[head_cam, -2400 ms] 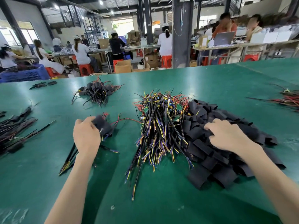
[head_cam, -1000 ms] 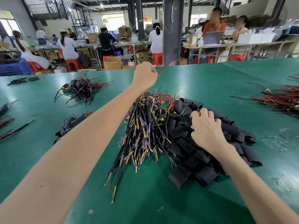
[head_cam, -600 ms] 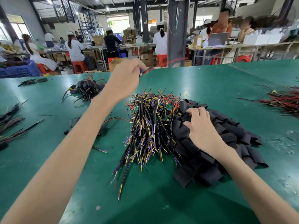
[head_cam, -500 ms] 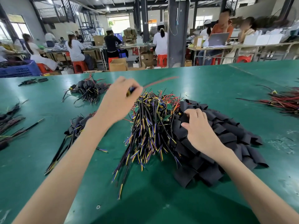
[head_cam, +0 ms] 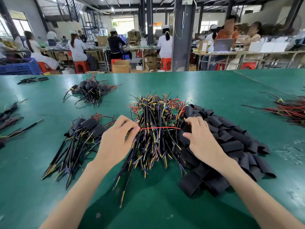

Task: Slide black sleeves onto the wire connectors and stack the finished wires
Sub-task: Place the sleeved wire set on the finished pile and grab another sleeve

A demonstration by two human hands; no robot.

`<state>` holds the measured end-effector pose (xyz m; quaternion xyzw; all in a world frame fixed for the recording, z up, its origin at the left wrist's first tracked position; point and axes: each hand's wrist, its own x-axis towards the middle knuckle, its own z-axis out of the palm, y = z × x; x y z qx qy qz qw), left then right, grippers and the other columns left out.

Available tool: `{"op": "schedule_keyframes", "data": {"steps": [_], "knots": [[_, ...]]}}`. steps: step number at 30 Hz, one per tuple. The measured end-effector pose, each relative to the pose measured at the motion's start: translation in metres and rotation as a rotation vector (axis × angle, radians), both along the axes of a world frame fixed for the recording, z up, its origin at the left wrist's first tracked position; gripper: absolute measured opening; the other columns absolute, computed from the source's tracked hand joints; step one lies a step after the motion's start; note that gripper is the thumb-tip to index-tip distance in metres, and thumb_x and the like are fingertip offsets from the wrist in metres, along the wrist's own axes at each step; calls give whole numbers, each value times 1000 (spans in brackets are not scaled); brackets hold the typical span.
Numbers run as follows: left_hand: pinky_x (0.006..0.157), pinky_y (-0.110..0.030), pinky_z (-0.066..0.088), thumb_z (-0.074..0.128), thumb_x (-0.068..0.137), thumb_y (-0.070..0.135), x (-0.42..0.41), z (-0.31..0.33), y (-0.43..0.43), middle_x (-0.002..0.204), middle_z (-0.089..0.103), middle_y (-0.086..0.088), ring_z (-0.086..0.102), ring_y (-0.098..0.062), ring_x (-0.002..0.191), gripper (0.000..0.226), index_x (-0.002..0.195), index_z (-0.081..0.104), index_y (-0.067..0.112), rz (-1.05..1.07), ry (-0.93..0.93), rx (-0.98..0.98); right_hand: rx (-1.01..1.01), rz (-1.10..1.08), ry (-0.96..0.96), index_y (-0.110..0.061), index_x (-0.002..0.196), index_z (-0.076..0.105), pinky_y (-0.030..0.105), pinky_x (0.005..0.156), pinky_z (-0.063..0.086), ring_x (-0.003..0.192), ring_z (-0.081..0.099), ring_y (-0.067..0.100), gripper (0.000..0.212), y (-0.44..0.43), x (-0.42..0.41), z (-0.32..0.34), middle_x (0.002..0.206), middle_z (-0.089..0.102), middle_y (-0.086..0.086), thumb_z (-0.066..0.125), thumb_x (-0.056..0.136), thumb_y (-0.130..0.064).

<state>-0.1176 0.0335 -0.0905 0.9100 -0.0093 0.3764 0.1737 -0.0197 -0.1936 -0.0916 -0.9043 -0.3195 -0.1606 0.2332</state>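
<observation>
At a green table (head_cam: 189, 83) in a busy workshop, your left hand (head_cam: 117, 141) curls its fingers and pinches one wire (head_cam: 160, 128) between thumb and forefinger. The wire's thin red lead is stretched level above the wire pile (head_cam: 155, 146) towards your right hand (head_cam: 200, 141). That hand pinches a black sleeve (head_cam: 185, 126) with thumb and fingers, its open mouth turned to the lead's tip, which just reaches it. The sleeve pile (head_cam: 234, 146) lies under and to the right of that hand, touching the wire pile.

Left of your left hand rests the stack (head_cam: 82, 134) of sleeved wires, their stripped ends pointing at you. A second sleeved bundle (head_cam: 90, 91) sits farther back, and loose red wires (head_cam: 290, 109) lie well apart at the right edge.

Beyond the table, workers (head_cam: 77, 47) in white caps sit on red stools (head_cam: 81, 66) at long benches. A blue crate (head_cam: 19, 68) stands far left. A grey laptop (head_cam: 223, 44) is open at the right bench; the lettering on its lid is too small to read.
</observation>
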Motion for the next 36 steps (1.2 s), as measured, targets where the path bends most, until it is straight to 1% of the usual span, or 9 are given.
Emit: {"op": "schedule_keyframes", "data": {"steps": [6, 9, 15, 20, 24, 27, 30, 34, 36], "knots": [[58, -36, 50, 57, 92, 20, -3, -2, -5, 90, 57, -3, 57, -23, 69, 15, 85, 65, 9, 37, -40, 26, 34, 50, -3, -4, 122, 44, 20, 82, 21, 106, 35, 24, 35, -1, 1, -1, 118, 42, 10, 56, 89, 0], [56, -35, 50, 55, 92, 22, -3, -3, -5, 89, 57, -3, 58, -23, 68, 17, 84, 65, 9, 38, -46, 36, 49, 79, -2, -5, 120, 45, 20, 83, 21, 106, 35, 23, 36, 1, -1, -2, 116, 42, 8, 58, 87, 1], [59, -39, 51, 40, 93, 36, -2, -7, -6, 91, 57, -3, 60, -26, 71, 37, 87, 66, 11, 14, -19, 36, 61, 106, -7, -2, 119, 47, 19, 84, 22, 105, 38, 24, 35, 2, -2, -4, 115, 44, 10, 59, 86, 0], [60, -39, 50, 40, 94, 37, -2, -8, -4, 93, 56, -3, 58, -26, 69, 37, 89, 66, 12, -19, -13, 41, 83, 96, -1, 0, 120, 46, 24, 88, 27, 107, 40, 28, 34, 3, -1, -4, 115, 45, 13, 58, 89, -3], [61, -38, 50, 41, 94, 37, -1, -9, -3, 93, 55, -1, 58, -25, 68, 35, 89, 66, 14, -12, -15, 50, 101, 97, 5, -1, 122, 45, 20, 85, 25, 109, 39, 26, 35, 4, -2, -5, 116, 45, 12, 58, 90, -5], [61, -32, 47, 44, 94, 35, 0, -10, -3, 92, 54, 0, 55, -24, 64, 31, 88, 67, 15, -28, -3, 81, 136, 100, 5, -2, 122, 47, 19, 85, 25, 107, 40, 25, 35, 4, -3, -4, 115, 46, 10, 58, 89, -4], [64, -28, 43, 50, 95, 33, 2, -12, -2, 94, 53, 2, 53, -22, 64, 24, 89, 67, 17, -39, 22, 100, 134, 106, -26, -3, 120, 49, 22, 87, 26, 105, 41, 27, 35, 4, -4, -3, 113, 47, 10, 60, 87, -2], [70, -34, 47, 54, 92, 34, 0, -14, -6, 100, 52, 1, 54, -22, 73, 22, 98, 65, 16, -96, 75, 74, 6, 166, -154, -4, 115, 53, 32, 90, 33, 99, 44, 29, 36, 5, -6, -3, 111, 51, 10, 64, 82, 1], [75, -37, 47, 59, 90, 20, 0, -16, -9, 108, 48, -2, 52, -23, 78, 20, 109, 63, 14, -167, 104, 82, -59, 166, -217, -7, 115, 55, 37, 89, 38, 99, 47, 29, 37, 8, -8, -3, 111, 52, 8, 67, 80, -2]]}}
